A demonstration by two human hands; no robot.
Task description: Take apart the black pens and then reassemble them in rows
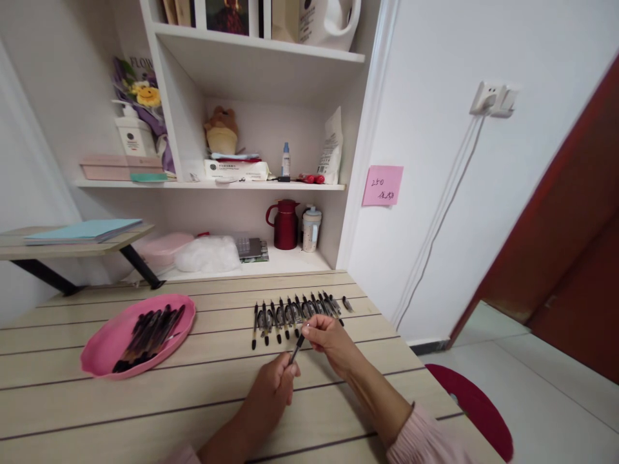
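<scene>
My left hand (275,385) is closed round the lower end of a black pen (296,348). My right hand (329,336) pinches the pen's upper end, just above the wooden table (193,399). Right behind my hands lies a row of several black pens (290,312), side by side. A small separate dark piece (347,303) lies at the row's right end. A pink tray (109,345) at the left holds a pile of several more black pens (149,328).
Behind the table, white shelves hold a red jug (285,223), a white cup (312,229), a plastic bag (207,253) and boxes. A pink sticky note (382,185) hangs on the wall. A red stool (476,406) stands at the right.
</scene>
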